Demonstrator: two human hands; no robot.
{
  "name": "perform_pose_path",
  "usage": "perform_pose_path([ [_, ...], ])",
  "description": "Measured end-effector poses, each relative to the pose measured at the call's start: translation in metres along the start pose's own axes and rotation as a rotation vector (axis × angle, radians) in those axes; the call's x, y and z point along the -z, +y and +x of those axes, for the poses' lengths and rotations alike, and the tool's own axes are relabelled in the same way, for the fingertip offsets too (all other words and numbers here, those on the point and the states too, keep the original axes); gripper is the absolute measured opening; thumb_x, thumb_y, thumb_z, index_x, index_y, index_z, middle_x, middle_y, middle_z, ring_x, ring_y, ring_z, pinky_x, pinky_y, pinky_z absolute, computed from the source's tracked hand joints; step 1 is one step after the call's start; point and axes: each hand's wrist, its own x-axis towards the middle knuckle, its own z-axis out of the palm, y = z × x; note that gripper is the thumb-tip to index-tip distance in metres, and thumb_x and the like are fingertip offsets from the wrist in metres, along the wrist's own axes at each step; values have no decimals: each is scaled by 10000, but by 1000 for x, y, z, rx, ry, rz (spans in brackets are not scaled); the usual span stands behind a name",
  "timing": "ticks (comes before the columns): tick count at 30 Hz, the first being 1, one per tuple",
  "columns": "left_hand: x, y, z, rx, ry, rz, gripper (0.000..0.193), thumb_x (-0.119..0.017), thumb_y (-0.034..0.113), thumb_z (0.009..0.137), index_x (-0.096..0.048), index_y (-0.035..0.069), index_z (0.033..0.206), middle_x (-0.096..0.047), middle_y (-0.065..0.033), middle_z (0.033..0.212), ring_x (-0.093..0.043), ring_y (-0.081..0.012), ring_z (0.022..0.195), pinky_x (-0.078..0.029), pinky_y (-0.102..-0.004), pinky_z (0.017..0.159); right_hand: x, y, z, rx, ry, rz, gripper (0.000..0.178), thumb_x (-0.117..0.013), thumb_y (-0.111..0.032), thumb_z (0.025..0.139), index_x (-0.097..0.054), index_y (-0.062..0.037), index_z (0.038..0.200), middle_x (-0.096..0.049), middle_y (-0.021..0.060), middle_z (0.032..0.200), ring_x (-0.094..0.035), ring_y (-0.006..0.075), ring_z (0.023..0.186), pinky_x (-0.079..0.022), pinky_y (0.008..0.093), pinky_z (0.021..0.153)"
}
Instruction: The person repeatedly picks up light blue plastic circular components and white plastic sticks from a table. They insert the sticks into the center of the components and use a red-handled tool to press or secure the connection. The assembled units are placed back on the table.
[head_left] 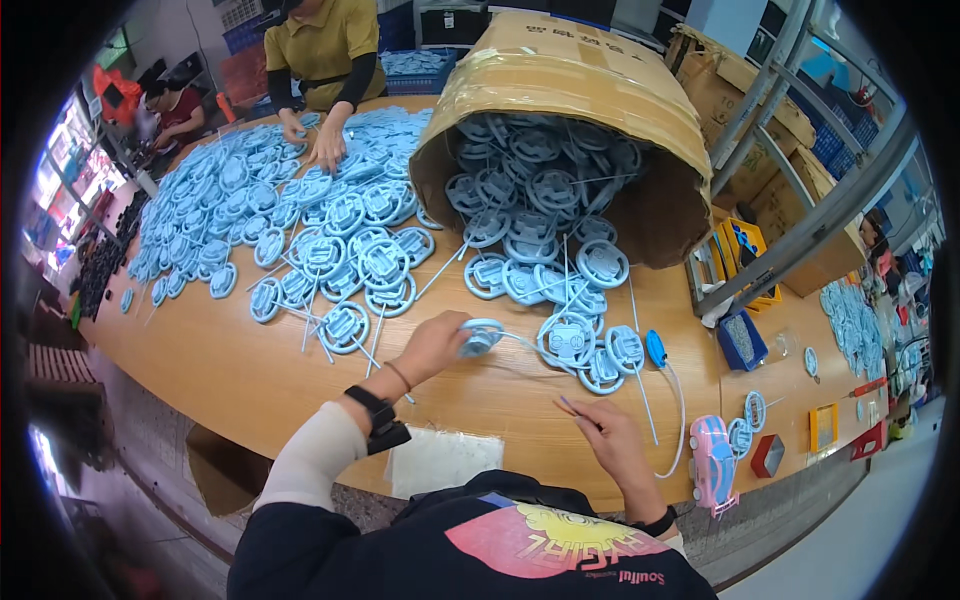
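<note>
My left hand (432,346) is closed on the rim of a light blue toy steering wheel (483,338), held just above the table. A pale cord trails from that wheel to the right. My right hand (612,438) pinches a slim dark stick-like thing (569,405), too small to make out further. Ahead of it lie several more steering wheels, among them one seen flat-on (567,340). A large heap of the same wheels (383,262) with thin cords covers the table's left and far side. More wheels spill from a tipped cardboard box (590,75).
A pink and blue toy car (713,462) and a blue oval controller (656,348) with a cord stand at the right. Beyond are a dark blue bin (741,340) and a metal frame (800,260). Across the heap, a person in a yellow top (325,45) handles wheels.
</note>
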Motion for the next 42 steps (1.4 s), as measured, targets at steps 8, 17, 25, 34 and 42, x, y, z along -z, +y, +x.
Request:
perform_pose_path([
  [8, 38, 67, -52, 394, 161, -1103, 275, -513, 176, 907, -531, -9, 1110, -589, -24, 866, -597, -102, 748, -528, -254, 678, -13, -48, 24, 262, 39, 62, 276, -589, -89, 815, -627, -122, 1086, -537, 86, 703, -537, 220, 595, -415, 312, 524],
  [17, 11, 85, -54, 348, 90, -1189, 265, -523, 178, 901, -539, -20, 1076, -590, -47, 873, -606, -127, 758, -544, -282, 687, -8, -38, 30, 354, 28, -81, 255, -602, -90, 797, -639, -151, 1042, -542, 68, 743, -565, 230, 634, -439, 326, 533],
  [25, -2, 91, -50, 370, 33, -1210, 267, -536, 192, 896, -550, -13, 1067, -599, -39, 877, -597, -108, 746, -537, -270, 673, -8, -36, 26, 339, 6, -78, 253, -625, -87, 780, -660, -193, 1006, -539, 40, 808, -574, 212, 652, -457, 322, 555],
  [34, -6, 85, -46, 337, -81, -1276, 297, -489, 229, 919, -537, 7, 1109, -616, -39, 947, -610, -125, 815, -524, -294, 722, -9, -27, 23, 325, 10, 1, 268, -631, -80, 777, -662, -212, 1008, -531, 36, 809, -559, 203, 661, -451, 308, 563],
  [42, -25, 75, -53, 356, -205, -1616, 482, -385, 392, 933, -436, 5, 1214, -558, -131, 1139, -555, -242, 1036, -453, -410, 897, -29, -17, 24, 338, 62, 60, 246, -607, -54, 755, -672, -189, 951, -540, 39, 790, -594, 220, 669, -482, 323, 591],
])
